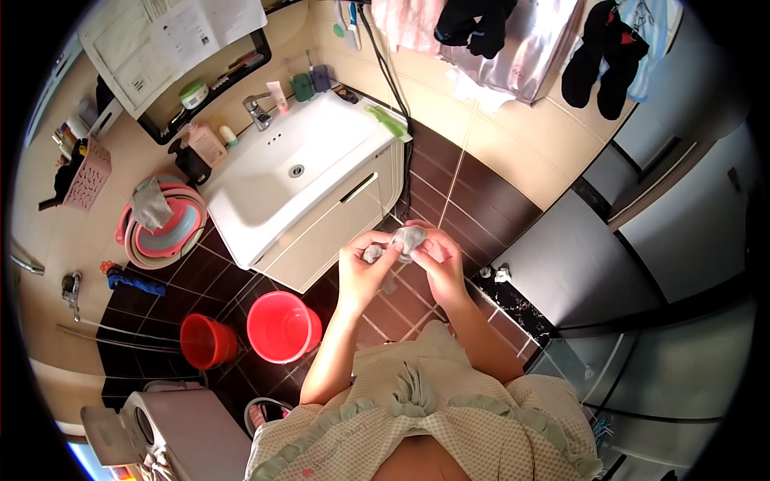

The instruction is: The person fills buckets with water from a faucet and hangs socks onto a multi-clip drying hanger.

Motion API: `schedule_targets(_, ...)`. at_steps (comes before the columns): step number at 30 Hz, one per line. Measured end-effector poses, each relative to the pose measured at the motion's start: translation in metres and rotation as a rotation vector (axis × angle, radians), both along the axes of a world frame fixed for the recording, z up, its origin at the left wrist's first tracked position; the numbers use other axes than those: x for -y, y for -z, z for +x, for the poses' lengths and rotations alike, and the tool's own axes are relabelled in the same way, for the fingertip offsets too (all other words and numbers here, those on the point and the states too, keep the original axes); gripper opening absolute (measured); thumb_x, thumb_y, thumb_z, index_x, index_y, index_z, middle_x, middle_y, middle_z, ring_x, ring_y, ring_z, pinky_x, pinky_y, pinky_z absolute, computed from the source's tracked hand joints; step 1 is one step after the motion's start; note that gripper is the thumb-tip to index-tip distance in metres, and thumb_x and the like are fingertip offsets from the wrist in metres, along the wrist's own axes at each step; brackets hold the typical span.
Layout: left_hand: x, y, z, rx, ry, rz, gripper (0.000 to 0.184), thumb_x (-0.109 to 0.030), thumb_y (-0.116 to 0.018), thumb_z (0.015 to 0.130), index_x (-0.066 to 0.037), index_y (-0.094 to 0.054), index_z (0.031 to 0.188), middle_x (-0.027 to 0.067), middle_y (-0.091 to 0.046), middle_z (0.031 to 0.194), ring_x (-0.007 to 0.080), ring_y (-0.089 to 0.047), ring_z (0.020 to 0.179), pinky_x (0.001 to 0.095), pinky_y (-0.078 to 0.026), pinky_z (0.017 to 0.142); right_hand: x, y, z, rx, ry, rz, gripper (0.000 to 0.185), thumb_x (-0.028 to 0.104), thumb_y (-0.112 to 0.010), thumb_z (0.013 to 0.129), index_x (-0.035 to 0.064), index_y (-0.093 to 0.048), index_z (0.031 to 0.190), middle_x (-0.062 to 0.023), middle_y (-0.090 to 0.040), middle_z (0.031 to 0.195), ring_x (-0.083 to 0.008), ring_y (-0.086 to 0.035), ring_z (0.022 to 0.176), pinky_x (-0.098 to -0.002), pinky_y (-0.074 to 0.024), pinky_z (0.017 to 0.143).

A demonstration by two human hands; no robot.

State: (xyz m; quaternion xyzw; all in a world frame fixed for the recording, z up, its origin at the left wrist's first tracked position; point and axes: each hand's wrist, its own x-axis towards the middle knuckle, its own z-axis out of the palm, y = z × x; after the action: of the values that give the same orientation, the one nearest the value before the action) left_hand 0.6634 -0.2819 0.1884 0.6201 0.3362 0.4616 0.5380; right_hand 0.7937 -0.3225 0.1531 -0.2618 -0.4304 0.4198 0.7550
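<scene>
A small bunched piece of grey cloth (409,237), sock-like in size, is held up in front of my body between both hands. My left hand (366,266) is closed on it, with a grey wad showing between the fingers. On the other side, my right hand (441,258) pinches the cloth with thumb and fingers. Its exact shape is hard to make out because the fingers cover part of it. Both hands are above the tiled floor, just in front of the sink cabinet (321,234).
A white sink (269,172) with a faucet (258,112) is ahead to the left. Two red buckets (314,327) (207,341) stand on the floor. Pink basins (128,228) hang on the left wall. Black socks (603,68) hang at upper right, near a grey door (593,264).
</scene>
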Motion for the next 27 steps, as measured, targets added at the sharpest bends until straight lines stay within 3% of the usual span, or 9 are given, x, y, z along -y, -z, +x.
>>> schedule_targets(3,0.003,-0.007,0.011,-0.079,-0.018,0.052,0.009,-0.007,-0.065,0.076,0.000,-0.060,0.078,-0.0003,-0.058,0.067,0.0037,-0.049,0.060,0.0185,-0.040,0.055,-0.004,0.009,0.015,0.018,0.163,0.062,0.020,-0.008,-0.054,0.079,-0.0040,-0.053,0.098,-0.0117,-0.054,0.103,-0.0145,-0.054,0.090,-0.0257,-0.0446,0.079)
schedule_targets(6,0.006,-0.011,0.029,-0.061,-0.021,0.113,0.010,-0.008,-0.066,0.076,-0.001,-0.058,0.076,-0.0016,-0.054,0.062,0.0031,-0.046,0.057,0.0182,-0.038,0.052,-0.003,0.001,0.028,-0.025,0.279,-0.087,0.016,-0.006,-0.052,0.081,-0.0018,-0.053,0.096,-0.0082,-0.057,0.094,-0.0118,-0.055,0.087,-0.0237,-0.0443,0.078)
schedule_targets(7,0.005,-0.012,0.036,-0.071,-0.012,0.167,0.010,-0.008,-0.066,0.076,-0.001,-0.058,0.076,-0.0019,-0.053,0.061,0.0029,-0.046,0.056,0.0181,-0.037,0.051,-0.002,-0.016,0.029,-0.011,0.310,-0.065,0.013,-0.004,-0.050,0.083,-0.0001,-0.051,0.096,-0.0041,-0.056,0.085,-0.0079,-0.053,0.080,-0.0205,-0.0429,0.071)
schedule_targets(10,0.005,-0.017,0.060,-0.043,0.050,0.269,0.009,-0.010,-0.061,0.081,-0.001,-0.058,0.081,-0.0014,-0.050,0.059,0.0025,-0.042,0.052,0.0181,-0.034,0.046,0.000,-0.016,0.046,0.046,0.447,-0.022,0.012,-0.002,-0.049,0.085,0.0016,-0.048,0.096,-0.0021,-0.054,0.081,-0.0057,-0.050,0.074,-0.0185,-0.0401,0.065)
schedule_targets(13,0.012,-0.031,0.072,-0.050,0.089,0.125,0.010,-0.009,-0.052,0.086,0.000,-0.057,0.087,-0.0008,-0.050,0.057,0.0032,-0.042,0.050,0.0181,-0.034,0.045,-0.001,-0.019,0.068,0.282,0.577,0.022,0.018,-0.002,-0.056,0.081,0.0012,-0.047,0.096,-0.0011,-0.053,0.069,-0.0033,-0.046,0.059,-0.0170,-0.0361,0.053)
schedule_targets(15,0.009,-0.028,0.079,-0.032,0.003,0.170,0.012,-0.010,-0.049,0.088,-0.001,-0.056,0.087,-0.0015,-0.051,0.066,0.0044,-0.043,0.061,0.0192,-0.036,0.055,0.003,-0.026,0.083,0.450,0.617,0.016,0.024,-0.001,-0.062,0.076,0.0012,-0.050,0.096,0.0013,-0.048,0.056,-0.0019,-0.041,0.048,-0.0166,-0.0322,0.046)
schedule_targets(19,0.007,-0.026,0.094,0.070,-0.050,0.152,0.013,-0.011,-0.046,0.090,-0.002,-0.052,0.083,-0.0033,-0.047,0.070,0.0044,-0.040,0.067,0.0188,-0.035,0.063,0.008,-0.048,0.099,0.533,0.295,-0.116,0.031,0.003,-0.065,0.075,0.0015,-0.055,0.105,0.0031,-0.048,0.056,-0.0004,-0.040,0.050,-0.0160,-0.0300,0.045)
schedule_targets(22,0.009,-0.030,0.100,0.096,-0.065,0.115,0.014,-0.010,-0.048,0.088,-0.002,-0.050,0.076,-0.0037,-0.045,0.066,0.0046,-0.039,0.064,0.0192,-0.034,0.060,0.003,-0.035,0.110,0.414,-0.114,-0.279,0.019,0.011,-0.061,0.081,-0.0001,-0.058,0.096,0.0061,-0.050,0.064,0.0010,-0.041,0.056,-0.0158,-0.0315,0.048)
schedule_targets(27,-0.003,-0.018,0.107,-0.003,-0.252,0.281,0.015,-0.009,-0.053,0.085,-0.001,-0.053,0.073,-0.0034,-0.047,0.061,0.0040,-0.036,0.057,0.0195,-0.032,0.053,0.009,-0.044,0.114,0.387,-0.053,-0.268,0.015,0.016,-0.055,0.085,0.0007,-0.057,0.084,0.0061,-0.050,0.067,-0.0004,-0.042,0.058,-0.0169,-0.0352,0.052)
